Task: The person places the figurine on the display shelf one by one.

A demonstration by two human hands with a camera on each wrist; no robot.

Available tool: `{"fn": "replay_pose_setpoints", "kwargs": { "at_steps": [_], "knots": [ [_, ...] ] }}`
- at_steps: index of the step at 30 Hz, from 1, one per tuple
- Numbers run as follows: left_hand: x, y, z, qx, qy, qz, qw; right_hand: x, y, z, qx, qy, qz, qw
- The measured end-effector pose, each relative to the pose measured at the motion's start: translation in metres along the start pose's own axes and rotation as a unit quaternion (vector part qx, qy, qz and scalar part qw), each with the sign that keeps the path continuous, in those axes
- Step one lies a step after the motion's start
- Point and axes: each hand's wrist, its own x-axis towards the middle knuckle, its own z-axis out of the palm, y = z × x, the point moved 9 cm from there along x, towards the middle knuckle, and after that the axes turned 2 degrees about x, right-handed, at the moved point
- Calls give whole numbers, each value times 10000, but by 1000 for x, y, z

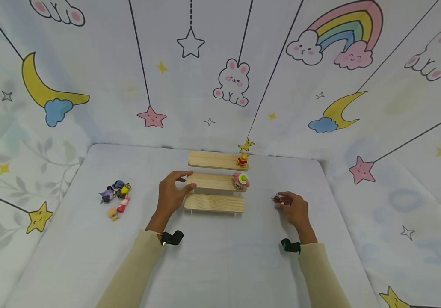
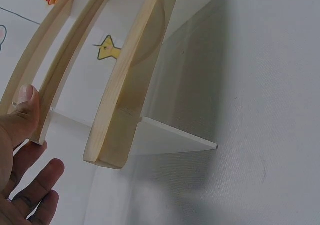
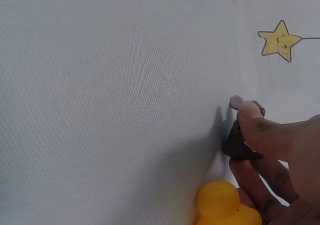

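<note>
Cloth (image 1: 220,265), white and softly shadowed, is spread over the tabletop, and it is closed in by pale walls (image 1: 108,55) printed with stars (image 1: 151,117), rabbits (image 1: 234,83), two moons (image 1: 35,83) and one rainbow (image 1: 345,26).

Three boards are counted, set in steps: top board (image 1: 212,160), middle board (image 1: 209,181), front board (image 1: 214,202). And two figures are carried there! A red-and-yellow figure (image 1: 242,160) is stood at the right end of the top board, a pink figure (image 1: 241,180) at the right end of the middle one. Off to the left, a cluster (image 1: 120,191) of about five is bunched; overlap keeps the count from being certain.

To the right, well apart from the boards, one brown figure (image 3: 236,147) is pinched between thumb and fingers by the right hand (image 1: 297,211). Across from it, the middle board's left end is gripped by the left hand (image 1: 171,191), thumb in front, finger behind.

From the left wrist, a white panel (image 2: 170,139) is revealed beneath the front board, barely caught from the head. From the right wrist, a mauve disc (image 3: 236,102) is picked out at the brown figure's tip, and a rounded yellow thing (image 3: 225,207) is cut by the lower edge. Only from the head is the cluster shown.
</note>
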Motion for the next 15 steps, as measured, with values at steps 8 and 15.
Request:
{"fn": "replay_pose_setpoints", "kwargs": {
  "at_steps": [8, 15],
  "knots": [
    [1, -1, 1, -20, -30, 1, 10000, -2, -2, 1, 21, -41, -80, 10000],
    [1, -1, 1, -14, -41, 5, 10000, -3, -6, -1, 169, 136, -171, 9996]
  ]
}}
